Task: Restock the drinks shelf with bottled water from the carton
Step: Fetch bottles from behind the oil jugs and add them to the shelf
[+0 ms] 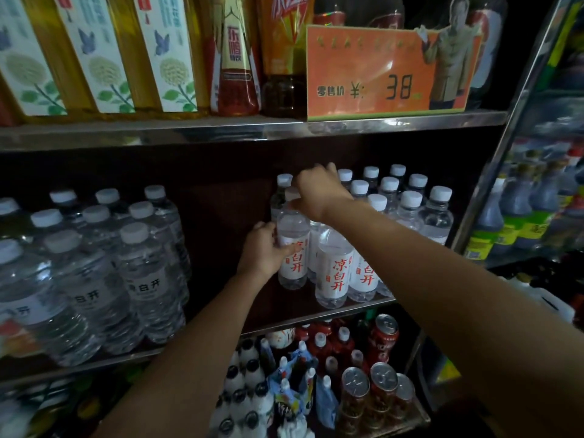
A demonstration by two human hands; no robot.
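Setting bottle [293, 248] mid-shelf [221, 330]: left hand [264, 251] gripping its body, right hand [319, 191] pinching the cap. Gap beside it remaining; carton unseen.

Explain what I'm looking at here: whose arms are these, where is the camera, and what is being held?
There is no robot: a person wears one wide-angle camera on the head, looking forward and down at their own arms. The left hand grips the body of a red-lettered water bottle on the middle shelf. The right hand reaches over it, fingers at the cap, though what they pinch is hidden. More such bottles stand beside it, grey-lettered water bottles stand further left, and a gap lies between the groups. An orange price sign sits above; cans stand below.
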